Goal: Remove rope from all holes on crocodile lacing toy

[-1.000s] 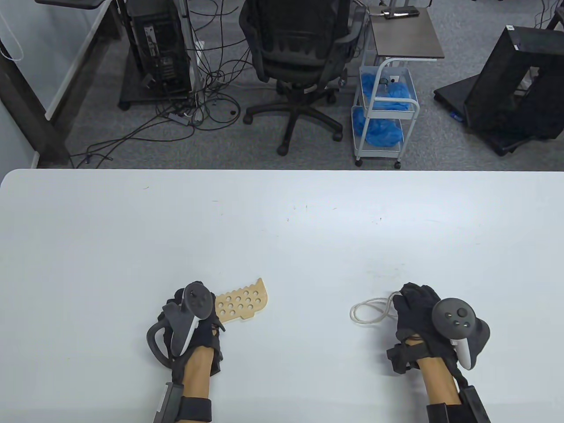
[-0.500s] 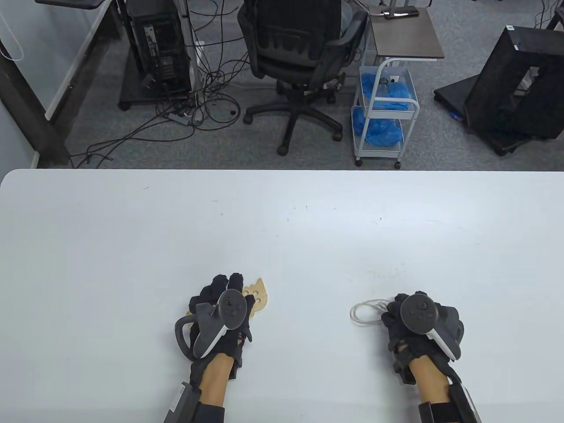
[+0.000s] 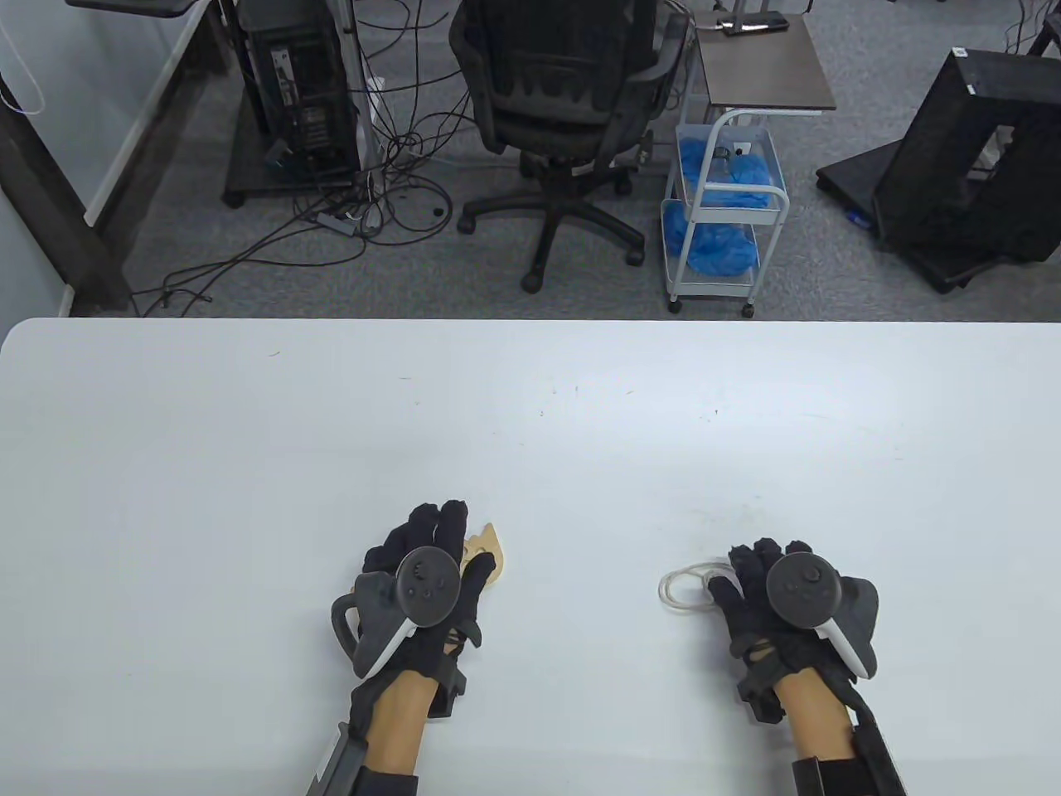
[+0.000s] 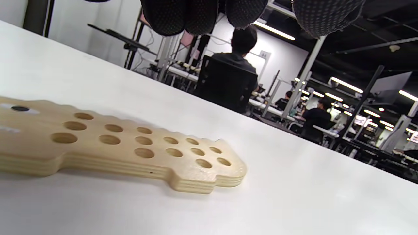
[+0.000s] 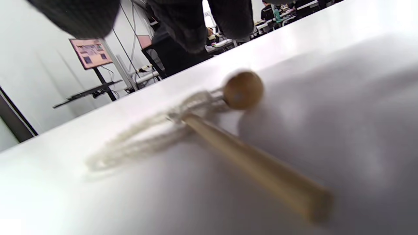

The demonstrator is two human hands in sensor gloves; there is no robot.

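At the near edge of the table (image 3: 530, 373), both hands are hovering flat with fingers spread, gripping nothing. The left hand (image 3: 423, 580) is floating over the croc (image 4: 124, 147), whose visible holes look empty; the right hand (image 3: 775, 593) is sitting above the rope (image 3: 684, 589). Looks like unlacing's done, so next is just pulling back. Loads of bare table stretching beyond.

Crocodile board (image 4: 130, 147) on table (image 3: 530, 431) left, rope (image 3: 684, 587) well right
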